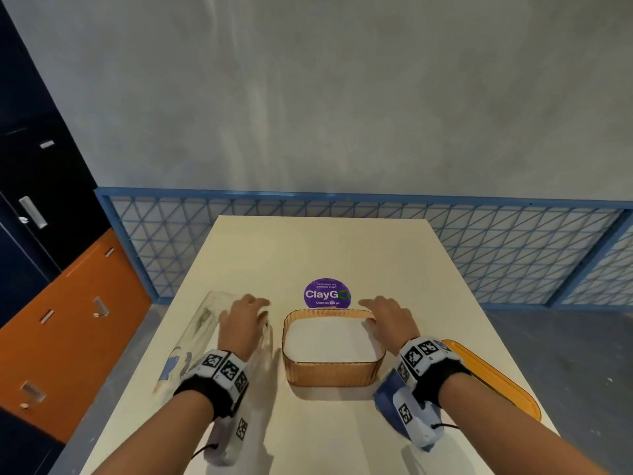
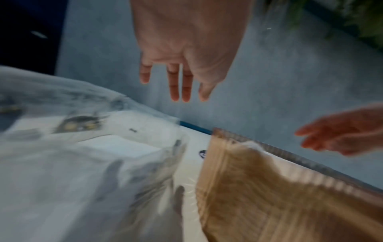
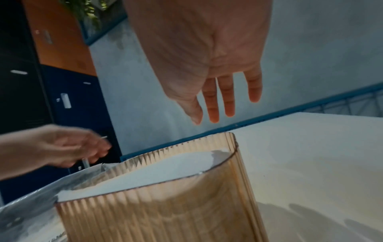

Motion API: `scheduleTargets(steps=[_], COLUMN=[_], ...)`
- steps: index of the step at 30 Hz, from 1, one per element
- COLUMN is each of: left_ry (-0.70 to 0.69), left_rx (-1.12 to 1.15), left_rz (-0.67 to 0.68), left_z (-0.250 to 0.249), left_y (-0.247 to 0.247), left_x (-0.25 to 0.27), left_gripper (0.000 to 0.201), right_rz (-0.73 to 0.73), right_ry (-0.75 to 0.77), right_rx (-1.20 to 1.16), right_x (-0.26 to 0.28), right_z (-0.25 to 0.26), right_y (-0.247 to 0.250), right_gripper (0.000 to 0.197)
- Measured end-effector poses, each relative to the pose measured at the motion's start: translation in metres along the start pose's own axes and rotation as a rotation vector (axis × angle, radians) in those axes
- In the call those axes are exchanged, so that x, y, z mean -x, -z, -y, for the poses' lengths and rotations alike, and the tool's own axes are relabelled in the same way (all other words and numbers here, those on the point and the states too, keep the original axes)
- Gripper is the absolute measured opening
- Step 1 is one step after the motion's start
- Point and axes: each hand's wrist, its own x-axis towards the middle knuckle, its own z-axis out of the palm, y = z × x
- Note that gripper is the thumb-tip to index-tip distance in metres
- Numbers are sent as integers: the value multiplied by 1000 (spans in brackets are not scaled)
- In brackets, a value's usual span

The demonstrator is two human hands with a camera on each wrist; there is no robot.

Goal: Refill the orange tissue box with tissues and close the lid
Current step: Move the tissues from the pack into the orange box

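Observation:
The ribbed orange tissue box [image 1: 331, 373] stands lidless in the middle of the table, filled with white tissues [image 1: 330, 339]. Its orange lid [image 1: 496, 378] lies flat to the right, partly under my right wrist. My right hand [image 1: 383, 315] hovers over the box's far right corner, fingers straight and empty [image 3: 215, 104]. My left hand [image 1: 245, 317] hangs over a clear plastic tissue wrapper [image 1: 202, 337] left of the box, fingers straight, holding nothing [image 2: 180, 88]. The wrapper [image 2: 72, 155] and box [image 2: 259, 188] look blurred in the left wrist view.
A purple round sticker [image 1: 327, 293] sits on the table [image 1: 342, 248] just behind the box. A blue mesh railing [image 1: 513, 248] runs behind the table. Dark blue and orange lockers [image 1: 51, 269] line the left side.

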Motion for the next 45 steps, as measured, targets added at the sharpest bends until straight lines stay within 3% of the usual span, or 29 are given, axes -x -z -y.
scheduleTargets(steps=[2,4,7,12,20,25,28,31,34,37,39,42,45], left_ry=[187,348,434,475,528,438,398,386,422,335,195,-51,-200], left_rx=[-28,-87,-195,-321,-263,-344,-309,-236,-147,-18,66,172,232], left_rz=[87,301,497,502,437,447,395,367,215,-14,-129,-152,-34], left_z=[24,37,41,33,26,22,24,26,13,-14,-33,-55,-65], left_y=[-5,-11,-24,-44,-45,-48,-38,-15,15,43,53,58,48], left_x=[0,2,8,16,18,22,23,23,24,34,40,45,45], left_gripper=[31,39,51,59,40,42,33,36,32,34,42,53,53], right_rz=[89,202,264,262,272,277,287,295,128,-54,53,372,450], right_ry=[-63,-81,-124,-145,-133,-125,-103,-97,-90,-43,-59,-169,-170], right_rx=[-80,-125,-193,-228,-189,-172,-151,-170,-241,-454,-757,-1289,-1360], right_x=[-2,-4,-3,-1,0,-1,-2,-4,-6,-7,-7,-7,-10], right_z=[-6,-7,-7,-8,-5,-4,-6,-10,-9,13,37,65,72], right_y=[-4,-8,-9,-9,-8,-6,-8,-8,-1,20,38,64,80], right_gripper=[46,50,60,62,65,65,64,60,47,36,42,58,49])
